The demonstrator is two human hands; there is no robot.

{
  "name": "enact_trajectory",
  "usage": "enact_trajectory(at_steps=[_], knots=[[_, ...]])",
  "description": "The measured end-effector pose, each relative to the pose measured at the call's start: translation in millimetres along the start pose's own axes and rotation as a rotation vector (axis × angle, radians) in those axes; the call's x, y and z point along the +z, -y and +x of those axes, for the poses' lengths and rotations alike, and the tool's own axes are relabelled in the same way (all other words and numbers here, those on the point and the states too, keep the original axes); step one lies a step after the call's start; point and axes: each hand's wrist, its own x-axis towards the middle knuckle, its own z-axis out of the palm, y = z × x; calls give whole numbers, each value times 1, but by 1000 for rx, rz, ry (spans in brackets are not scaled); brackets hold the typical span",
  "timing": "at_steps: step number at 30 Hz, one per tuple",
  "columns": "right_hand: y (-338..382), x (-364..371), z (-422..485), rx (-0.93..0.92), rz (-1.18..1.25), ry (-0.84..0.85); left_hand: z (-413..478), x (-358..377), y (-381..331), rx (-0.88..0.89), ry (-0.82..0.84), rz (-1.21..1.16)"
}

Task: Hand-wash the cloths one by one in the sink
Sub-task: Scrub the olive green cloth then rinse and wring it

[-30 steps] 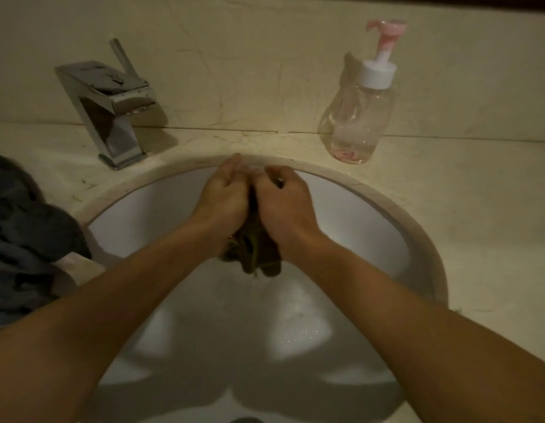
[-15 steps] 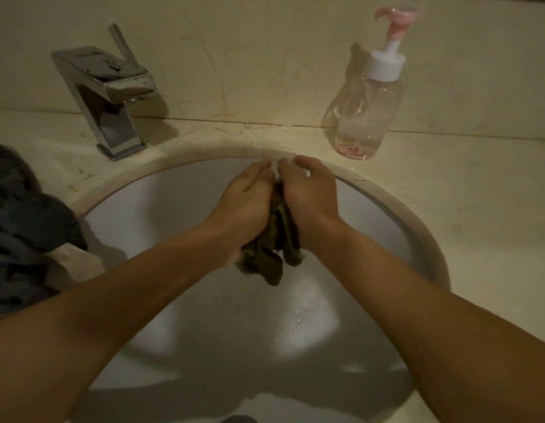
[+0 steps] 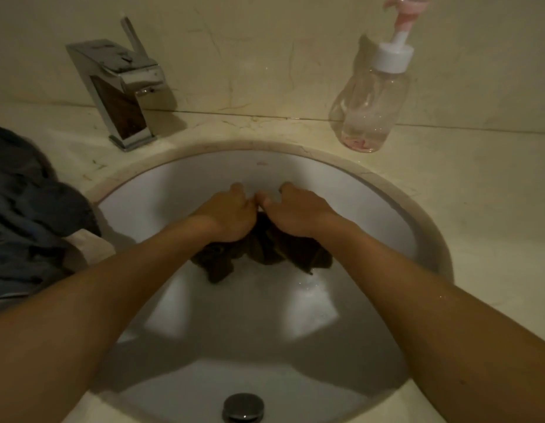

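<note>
Head view: I see two bare forearms reaching down into the white round ceramic sink (image 3: 173, 190).
Left hand: the left hand (image 3: 231, 215) has its fingers (image 3: 237, 189) curled downward, grasping the dark brown crumpled cloth (image 3: 265, 248) under the palm.
Right hand: the right hand (image 3: 298, 212) sits just beside the left, knuckles nearly touching, and its fingers are curled and grasping the same cloth.
Cloth: I read it as bunched beneath both palms, on my side of the fingers, against the basin's far slope. Loose folds spill out below each wrist.
Drain: a round metal drain plug (image 3: 243, 406) lies well nearer to me than the fingers.
Faucet: a square chrome faucet (image 3: 121, 93) stands beyond and left of the fingers on the beige marble table (image 3: 478, 193).
Bottle: a clear plastic pump bottle with a pink nozzle (image 3: 371, 99) stands beyond and right of the fingers, with a little pink liquid at its base.
Pile: a heap of dark grey cloths (image 3: 27, 215) lies far left of the fingers, its edge at the sink rim.
</note>
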Motion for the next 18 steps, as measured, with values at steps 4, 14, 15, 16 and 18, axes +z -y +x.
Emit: enact_trajectory(at_steps=[4,14,15,16,18], knots=[[-7,2,7,-170,-361,88,12,4,27,147,-117,296],[-29,20,17,-231,-589,266,17,14,31,182,140,376],[-29,23,19,-244,-610,204,15,14,33,187,175,417],[-26,25,19,-261,-600,157,15,14,37,193,200,453],[-19,28,20,-317,-474,125,15,13,40,190,178,478]])
